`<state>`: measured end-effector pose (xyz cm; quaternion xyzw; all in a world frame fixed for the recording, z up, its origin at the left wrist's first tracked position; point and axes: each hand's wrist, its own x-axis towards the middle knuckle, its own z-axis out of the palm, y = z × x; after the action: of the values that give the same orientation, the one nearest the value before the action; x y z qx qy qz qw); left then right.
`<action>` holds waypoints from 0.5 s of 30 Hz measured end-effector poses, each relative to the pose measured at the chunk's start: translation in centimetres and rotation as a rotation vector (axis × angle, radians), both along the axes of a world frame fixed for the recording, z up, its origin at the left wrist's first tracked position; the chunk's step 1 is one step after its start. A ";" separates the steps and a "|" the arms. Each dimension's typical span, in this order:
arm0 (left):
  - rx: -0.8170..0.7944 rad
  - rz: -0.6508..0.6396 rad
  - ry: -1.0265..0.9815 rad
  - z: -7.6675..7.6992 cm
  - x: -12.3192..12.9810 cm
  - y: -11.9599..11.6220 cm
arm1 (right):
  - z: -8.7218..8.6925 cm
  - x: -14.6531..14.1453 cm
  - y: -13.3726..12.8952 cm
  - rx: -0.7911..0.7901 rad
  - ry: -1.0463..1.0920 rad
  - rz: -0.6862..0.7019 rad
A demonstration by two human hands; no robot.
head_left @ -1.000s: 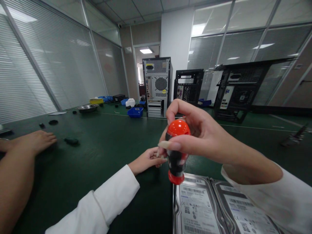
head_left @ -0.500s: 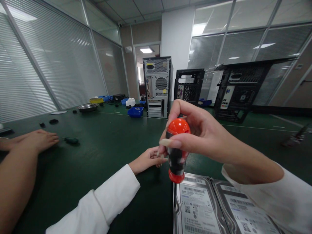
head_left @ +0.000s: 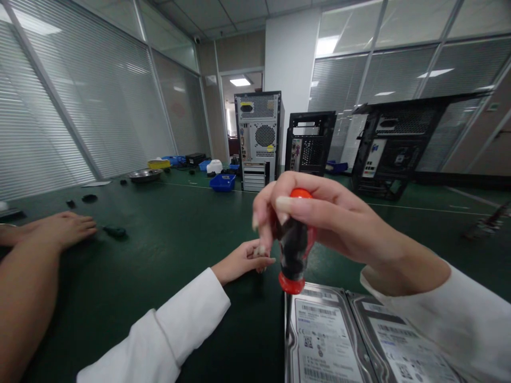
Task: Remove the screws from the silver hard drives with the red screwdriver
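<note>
Just right of the frame's centre, a stubby red-and-black screwdriver (head_left: 294, 250) stands nearly upright by a drive (head_left: 325, 335). The right hand (head_left: 327, 215) wraps thumb and fingers around its handle; lower centre, the left hand (head_left: 241, 261) is narrowly curled, whether holding anything unclear.

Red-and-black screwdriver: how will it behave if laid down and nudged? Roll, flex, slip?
Laid on the green table, the red-and-black screwdriver would probably roll, since its handle looks rounded. The handle is likely stiff: it shows no squash in the right hand. Its red collar might be slippery, given the shine.
</note>
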<state>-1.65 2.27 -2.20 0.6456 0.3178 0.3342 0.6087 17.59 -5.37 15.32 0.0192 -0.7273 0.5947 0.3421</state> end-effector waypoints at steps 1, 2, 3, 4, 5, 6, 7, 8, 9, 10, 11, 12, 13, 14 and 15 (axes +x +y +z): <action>-0.002 -0.016 -0.026 0.2 0.1 -0.1 | 0.0 0.0 0.0 -0.055 0.018 0.045; -0.003 -0.036 -0.054 0.3 0.1 -0.1 | -0.1 0.1 -0.1 -0.106 0.038 0.086; -0.009 -0.049 -0.070 0.3 0.1 -0.2 | -0.1 0.1 -0.2 -0.148 0.054 0.113; -0.019 -0.053 -0.073 0.3 0.2 -0.1 | -0.1 0.1 -0.3 -0.178 0.057 0.123; -0.026 -0.049 -0.074 0.2 0.2 -0.1 | -0.1 0.0 -0.5 -0.190 0.048 0.120; -0.031 -0.043 -0.075 0.0 0.2 0.1 | -0.1 0.0 -0.6 -0.187 0.035 0.119; -0.033 -0.035 -0.079 -0.2 0.2 0.2 | 0.0 -0.1 -0.6 -0.181 0.023 0.115; -0.029 -0.027 -0.080 -0.4 0.1 0.3 | 0.0 -0.2 -0.6 -0.171 0.015 0.112; -0.024 -0.022 -0.082 -0.6 0.1 0.4 | 0.0 -0.3 -0.6 -0.163 0.011 0.109; -0.018 -0.025 -0.084 -0.7 0.0 0.4 | 0.0 -0.3 -0.6 -0.156 0.014 0.113; -0.015 -0.034 -0.086 -0.8 0.0 0.4 | 0.0 -0.4 -0.6 -0.150 0.024 0.115; -0.014 -0.047 -0.086 -0.8 -0.1 0.4 | -0.1 -0.5 -0.5 -0.150 0.035 0.107; -0.016 -0.060 -0.084 -0.7 -0.2 0.3 | -0.1 -0.5 -0.5 -0.149 0.045 0.097; -0.018 -0.071 -0.083 -0.6 -0.2 0.3 | -0.2 -0.5 -0.5 -0.140 0.054 0.093; -0.021 -0.078 -0.081 -0.5 -0.3 0.2 | -0.2 -0.5 -0.6 -0.134 0.057 0.086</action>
<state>-1.92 2.43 -2.74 0.6371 0.2708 0.3327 0.6403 17.07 -5.95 15.13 0.0446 -0.6744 0.6552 0.3373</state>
